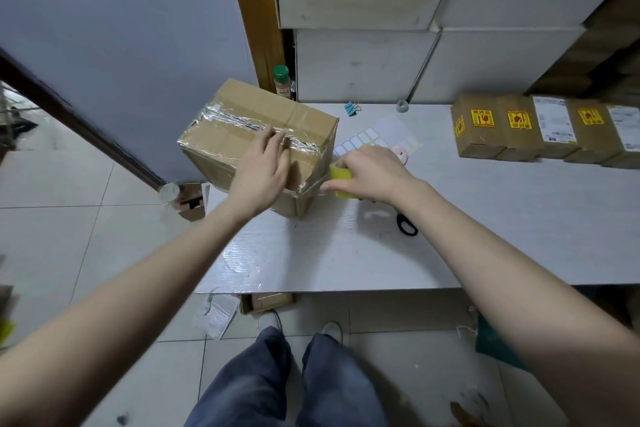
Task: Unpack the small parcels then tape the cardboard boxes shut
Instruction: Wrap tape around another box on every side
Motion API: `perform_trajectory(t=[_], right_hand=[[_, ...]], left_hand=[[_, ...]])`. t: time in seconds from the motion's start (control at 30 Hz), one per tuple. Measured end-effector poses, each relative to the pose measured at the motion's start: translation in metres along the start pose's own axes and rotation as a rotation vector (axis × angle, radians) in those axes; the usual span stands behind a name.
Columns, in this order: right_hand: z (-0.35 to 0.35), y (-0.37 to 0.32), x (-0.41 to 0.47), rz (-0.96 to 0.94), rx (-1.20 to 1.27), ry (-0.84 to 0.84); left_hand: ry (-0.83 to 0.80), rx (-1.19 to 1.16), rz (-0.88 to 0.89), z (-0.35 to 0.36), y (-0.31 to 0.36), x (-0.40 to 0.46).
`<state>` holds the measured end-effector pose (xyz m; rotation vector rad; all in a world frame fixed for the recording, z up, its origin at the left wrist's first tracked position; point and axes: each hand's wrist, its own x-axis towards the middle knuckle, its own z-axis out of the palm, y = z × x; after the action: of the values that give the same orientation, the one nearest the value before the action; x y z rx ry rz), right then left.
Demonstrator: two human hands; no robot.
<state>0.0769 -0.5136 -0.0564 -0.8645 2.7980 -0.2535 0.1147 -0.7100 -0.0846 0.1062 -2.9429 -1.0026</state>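
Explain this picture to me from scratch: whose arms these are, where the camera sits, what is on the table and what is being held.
There is no machine here. A person wears a wide-angle camera on the head, so you look down along both bare arms to the jeans and shoes below.

The left hand rests with straight fingers on top of a large cardboard box, pressing along its shiny tape seam. The right hand has its grip on a yellow tape roll at the box's near right corner.

On the white table also lie black scissors, a sheet of blank labels, a blue binder clip and a row of small brown parcels with yellow stickers. A green-capped bottle stands behind the box.
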Motion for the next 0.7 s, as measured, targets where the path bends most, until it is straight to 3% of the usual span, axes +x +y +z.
perform_trajectory(t=[0.07, 0.2, 0.47, 0.6, 0.7], right_hand=[[-0.002, 0.000, 0.000, -0.009, -0.018, -0.012], [-0.006, 0.006, -0.005, -0.020, -0.035, -0.060], [-0.010, 0.013, -0.010, -0.022, 0.083, -0.332], [-0.016, 0.010, -0.009, -0.055, -0.010, -0.323], [-0.017, 0.013, -0.011, -0.088, -0.056, -0.271]], left_hand=[[-0.008, 0.085, -0.097, 0.015, 0.009, 0.005], [-0.106, 0.299, -0.100, 0.030, 0.007, 0.010], [-0.098, 0.299, -0.095, 0.025, 0.010, 0.011], [-0.064, 0.444, -0.145, 0.020, 0.029, 0.023], [-0.014, 0.622, -0.066, 0.017, 0.041, 0.037]])
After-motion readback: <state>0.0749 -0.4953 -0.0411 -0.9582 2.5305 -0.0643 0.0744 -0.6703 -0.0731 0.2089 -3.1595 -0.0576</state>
